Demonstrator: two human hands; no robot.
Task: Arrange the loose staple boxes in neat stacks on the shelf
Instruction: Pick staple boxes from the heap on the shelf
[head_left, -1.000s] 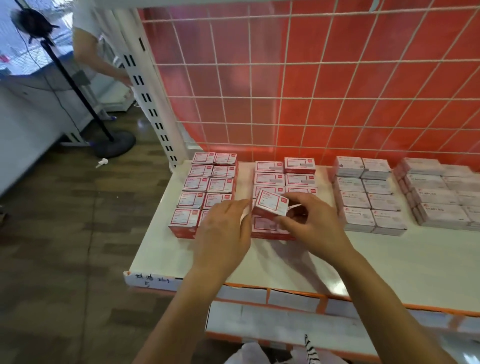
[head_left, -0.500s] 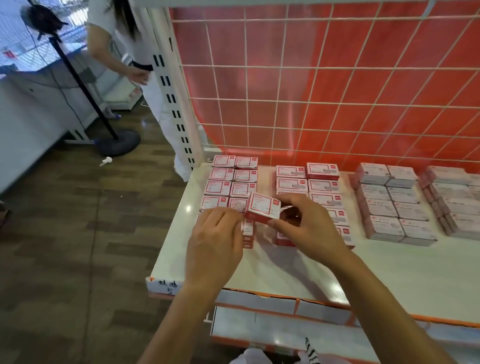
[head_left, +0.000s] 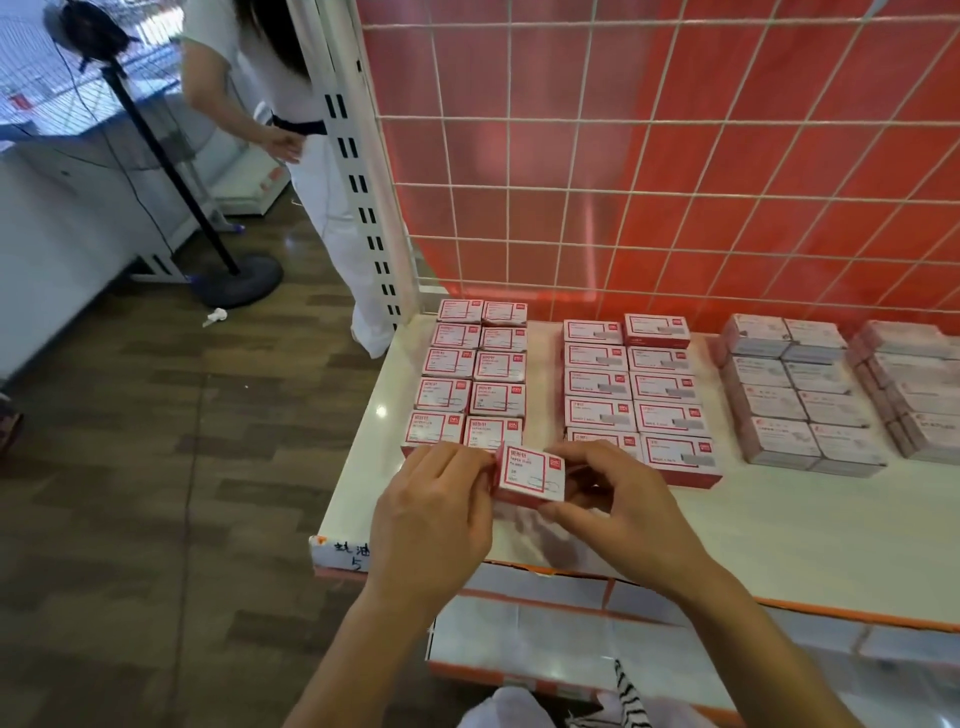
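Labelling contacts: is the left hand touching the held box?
Touching. Head view: the left hand grips the box at its left end, no gap; right hand pinches the right end.

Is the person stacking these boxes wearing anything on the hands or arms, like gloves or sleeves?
No. The left hand and right hand are bare: no gloves, rings or bracelets show. The left forearm and right forearm are uncovered down to the picture's lower edge, with no sleeve, watch or strap in view.
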